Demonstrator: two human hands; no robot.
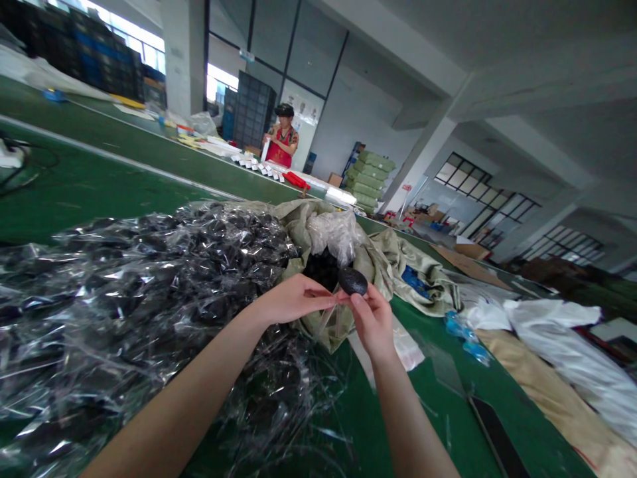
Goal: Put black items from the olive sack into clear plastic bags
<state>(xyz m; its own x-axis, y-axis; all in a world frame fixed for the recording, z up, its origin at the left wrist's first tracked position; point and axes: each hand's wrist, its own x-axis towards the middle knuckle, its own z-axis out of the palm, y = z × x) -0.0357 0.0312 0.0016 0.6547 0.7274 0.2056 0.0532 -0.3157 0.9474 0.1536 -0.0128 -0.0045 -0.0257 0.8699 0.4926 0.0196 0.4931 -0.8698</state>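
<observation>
Green-topped worktable (164,171): heap of clear-wrapped dark pieces (199,265) at left; open olive sack (368,262) of black pieces beside it; smartphone (497,435) near right; blue plastic wrappers (466,337) beyond.

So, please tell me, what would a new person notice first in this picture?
Probably the large heap of dark pieces in shiny clear film, on the left of the green table. Next, the black oval piece held up in the right hand, near the middle. Beyond the table, a person in a red apron stands out.
</observation>
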